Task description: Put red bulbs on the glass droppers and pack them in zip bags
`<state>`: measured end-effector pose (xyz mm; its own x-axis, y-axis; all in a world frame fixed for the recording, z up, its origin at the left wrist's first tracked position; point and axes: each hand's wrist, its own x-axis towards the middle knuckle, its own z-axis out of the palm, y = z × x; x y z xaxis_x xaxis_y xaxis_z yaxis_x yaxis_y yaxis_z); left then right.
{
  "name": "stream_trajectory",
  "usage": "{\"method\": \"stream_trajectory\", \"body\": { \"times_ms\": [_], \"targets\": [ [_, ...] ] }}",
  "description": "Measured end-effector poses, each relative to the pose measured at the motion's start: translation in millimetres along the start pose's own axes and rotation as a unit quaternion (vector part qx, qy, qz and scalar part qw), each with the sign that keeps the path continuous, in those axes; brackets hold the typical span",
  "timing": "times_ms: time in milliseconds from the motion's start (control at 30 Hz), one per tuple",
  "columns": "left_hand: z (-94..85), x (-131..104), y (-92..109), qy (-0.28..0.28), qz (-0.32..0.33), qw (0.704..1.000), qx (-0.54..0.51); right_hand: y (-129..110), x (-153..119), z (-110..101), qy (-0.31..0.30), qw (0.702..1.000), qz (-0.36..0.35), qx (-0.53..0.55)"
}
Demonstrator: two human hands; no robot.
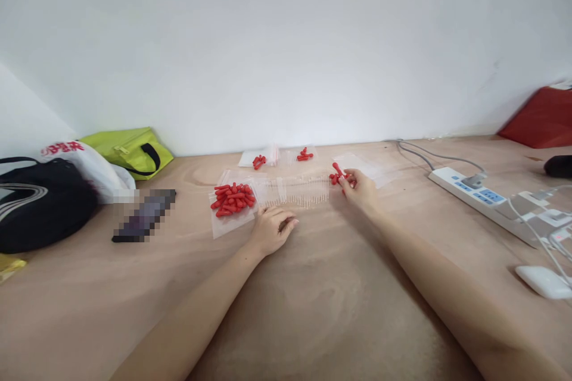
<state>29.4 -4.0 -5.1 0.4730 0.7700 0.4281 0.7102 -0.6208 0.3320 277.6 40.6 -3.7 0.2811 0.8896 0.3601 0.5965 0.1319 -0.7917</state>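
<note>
I see the right hand (357, 189) pinching a red piece (336, 169) beside the little sticks (307, 200). The left hand (272, 229) lies loosely open, near the big red pile (232, 199). A green bag (127, 146) and white power strip (489, 197) sit well apart.

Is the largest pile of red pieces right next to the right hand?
No, the largest pile lies beside the left hand, with the right hand farther off.
</note>
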Motion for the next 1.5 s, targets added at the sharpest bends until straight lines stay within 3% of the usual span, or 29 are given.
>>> {"method": "stream_trajectory", "body": {
  "times_ms": [100,300,600,733,833,1000,1233,1500],
  "targets": [
    [1.1,0,0,-0.001,-0.001,1.0,0.009,17,7,-12,0.027,0.992,0.029,-0.121],
    [0.2,0,0,-0.005,-0.008,1.0,0.014,32,6,-8,0.001,0.975,0.051,-0.218],
    [0.3,0,0,-0.013,-0.018,1.0,0.02,28,3,-6,-0.021,0.959,-0.035,-0.28],
    [2.0,-2,-3,0.009,-0.035,0.998,0.056,25,-2,-3,-0.044,0.944,-0.049,-0.322],
    [0.8,1,-6,0.045,-0.085,0.989,0.111,24,-5,-1,-0.047,0.936,-0.055,-0.344],
    [-4.7,21,-15,0.074,-0.172,0.969,0.164,24,-5,1,-0.035,0.932,-0.066,-0.353],
    [2.2,71,-28,0.015,-0.259,0.941,0.215,14,-16,6,0.021,0.952,-0.126,-0.278],
    [7.7,94,-35,-0.042,-0.338,0.917,0.208,-13,-44,24,-0.035,0.943,-0.259,-0.206]
  ]
}}
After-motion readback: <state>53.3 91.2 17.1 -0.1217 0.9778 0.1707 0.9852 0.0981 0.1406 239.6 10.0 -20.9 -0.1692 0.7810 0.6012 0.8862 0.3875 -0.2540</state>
